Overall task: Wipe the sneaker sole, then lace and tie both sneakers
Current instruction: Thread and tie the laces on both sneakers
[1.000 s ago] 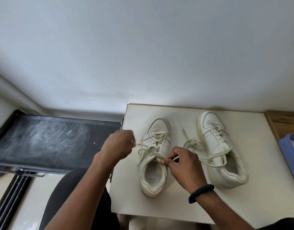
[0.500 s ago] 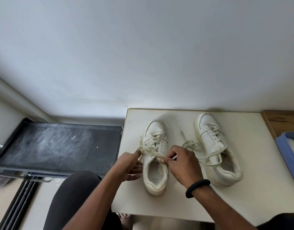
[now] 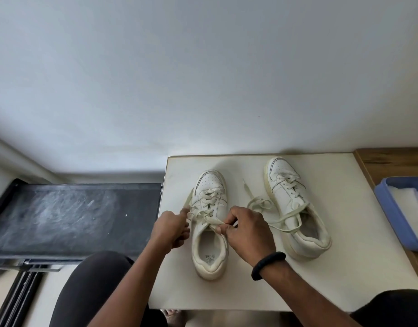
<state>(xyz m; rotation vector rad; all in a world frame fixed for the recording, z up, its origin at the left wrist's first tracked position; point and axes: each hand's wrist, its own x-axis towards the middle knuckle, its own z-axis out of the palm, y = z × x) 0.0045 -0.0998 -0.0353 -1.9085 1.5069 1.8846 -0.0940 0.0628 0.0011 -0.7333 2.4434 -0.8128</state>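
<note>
Flat cream laces pinched on a smooth white sneaker

On the matte table, the left hand gripped lace at the sneaker's 9 o'clock, nearer than 1 second before. The right hand pinched at 3 o'clock.

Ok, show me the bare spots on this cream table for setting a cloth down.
Bare: the cream table between the right white sneaker and its right edge, and the near strip behind both heels. Crowded: between it and the left white sneaker, where loose laces and the right hand lie.

White tabletop, far edge at wall — two white sneakers on it, soles down, toes away: left sneaker, right sneaker, apart.
</note>
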